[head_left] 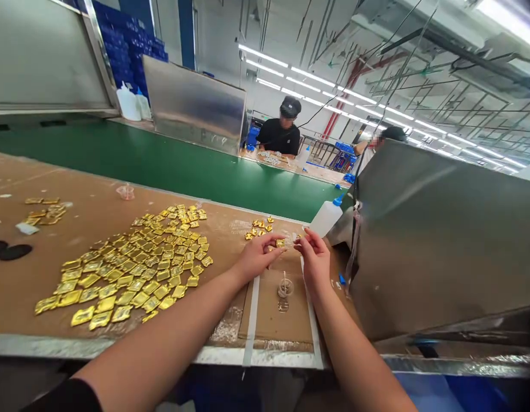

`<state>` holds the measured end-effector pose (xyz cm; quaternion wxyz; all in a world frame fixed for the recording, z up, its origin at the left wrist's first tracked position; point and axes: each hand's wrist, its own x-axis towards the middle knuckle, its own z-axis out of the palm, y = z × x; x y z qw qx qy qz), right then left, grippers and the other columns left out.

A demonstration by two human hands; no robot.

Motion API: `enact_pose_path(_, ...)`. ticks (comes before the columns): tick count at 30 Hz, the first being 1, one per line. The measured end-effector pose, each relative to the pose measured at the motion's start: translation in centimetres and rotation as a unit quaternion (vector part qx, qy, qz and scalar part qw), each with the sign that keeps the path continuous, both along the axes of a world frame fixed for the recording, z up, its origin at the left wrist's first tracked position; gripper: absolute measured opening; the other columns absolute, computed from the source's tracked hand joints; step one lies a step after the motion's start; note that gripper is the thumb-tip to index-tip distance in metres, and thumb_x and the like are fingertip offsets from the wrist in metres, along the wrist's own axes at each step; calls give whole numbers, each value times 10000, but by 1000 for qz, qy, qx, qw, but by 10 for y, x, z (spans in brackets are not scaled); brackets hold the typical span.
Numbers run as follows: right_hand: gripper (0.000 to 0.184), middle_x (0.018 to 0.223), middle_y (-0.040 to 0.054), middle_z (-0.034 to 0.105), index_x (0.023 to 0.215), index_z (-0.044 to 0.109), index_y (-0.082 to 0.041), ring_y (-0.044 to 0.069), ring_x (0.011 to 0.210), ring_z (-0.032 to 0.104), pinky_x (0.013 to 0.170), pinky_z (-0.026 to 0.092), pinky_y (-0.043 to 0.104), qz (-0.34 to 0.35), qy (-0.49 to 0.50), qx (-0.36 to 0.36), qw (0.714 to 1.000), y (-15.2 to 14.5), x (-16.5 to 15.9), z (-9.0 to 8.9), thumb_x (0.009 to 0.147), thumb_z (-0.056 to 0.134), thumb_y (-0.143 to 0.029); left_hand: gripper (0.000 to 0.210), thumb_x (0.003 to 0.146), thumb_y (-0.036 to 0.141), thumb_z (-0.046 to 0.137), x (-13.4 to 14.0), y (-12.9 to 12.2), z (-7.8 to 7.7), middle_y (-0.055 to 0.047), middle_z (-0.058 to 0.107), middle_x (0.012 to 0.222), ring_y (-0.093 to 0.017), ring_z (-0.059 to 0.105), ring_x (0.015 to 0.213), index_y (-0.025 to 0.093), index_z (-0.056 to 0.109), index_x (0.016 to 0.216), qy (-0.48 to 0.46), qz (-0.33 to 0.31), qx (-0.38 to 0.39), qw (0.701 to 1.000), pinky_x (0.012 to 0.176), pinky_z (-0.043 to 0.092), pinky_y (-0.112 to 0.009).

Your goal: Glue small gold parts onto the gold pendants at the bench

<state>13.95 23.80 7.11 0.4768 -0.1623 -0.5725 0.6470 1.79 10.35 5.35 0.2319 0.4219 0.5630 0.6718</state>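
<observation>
Between the thumb and fingers of my left hand (258, 256) is a small gold rectangular piece (281, 243). My right hand (315, 256) is pinched just to its right, with a tiny gold bit at the fingertips that is too small to name. Several small gold parts (256, 228) lie just beyond my left hand. Below the hands, a small clear cup (285, 287) with a thin stick in it rests on a taped cardboard sheet (269, 326). A large spread of gold rectangular pieces (140, 263) covers the table to the left.
A white squeeze bottle (327, 217) with a blue cap stands behind my right hand. Metal panels (445, 246) rise on the right. A green conveyor belt (196, 171) runs behind the cardboard-covered table. Across it sits a person (279, 134); another person (393, 134) is partly hidden.
</observation>
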Motion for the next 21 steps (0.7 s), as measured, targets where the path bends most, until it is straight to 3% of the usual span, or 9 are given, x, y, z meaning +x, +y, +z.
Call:
enact_pose_path(4, 330, 866, -2, 763, 979, 795, -249, 127, 817, 702, 709, 557, 242, 38, 12, -81, 996, 8, 1, -11, 698, 921, -369, 428, 876, 420, 781, 2, 4, -2, -25, 685, 946, -44, 494, 486, 183, 679, 1217, -12, -5, 6, 1000, 452, 419, -179)
enact_pose_path(9, 321, 1028, 2, 793, 1060, 775, -296, 137, 901, 705, 759, 563, 259, 77, 18, -128, 989, 8, 6, -2, 761, 863, -375, 392, 878, 407, 790, 4, 4, 1, -8, 685, 898, -48, 500, 482, 190, 627, 1160, -34, -3, 1, 999, 447, 406, -178)
enact_pose_path(14, 370, 1319, 23, 757, 1220, 716, -345, 203, 1120, 699, 865, 575, 359, 127, -42, -82, 988, 2, 8, 3, 944, 609, -567, 363, 884, 384, 788, 5, 2, 6, 4, 674, 831, -64, 521, 483, 184, 612, 1131, -35, 16, -7, 999, 444, 418, -189)
enact_pose_path(21, 518, 1420, 32, 712, 1275, 670, -348, 240, 1244, 663, 973, 555, 427, 163, -84, 0, 983, -12, 10, 5, 965, 446, -697, 357, 875, 375, 802, 5, 1, 6, -19, 734, 857, -65, 547, 493, 182, 594, 1091, -36, 59, -16, 997, 459, 416, -186)
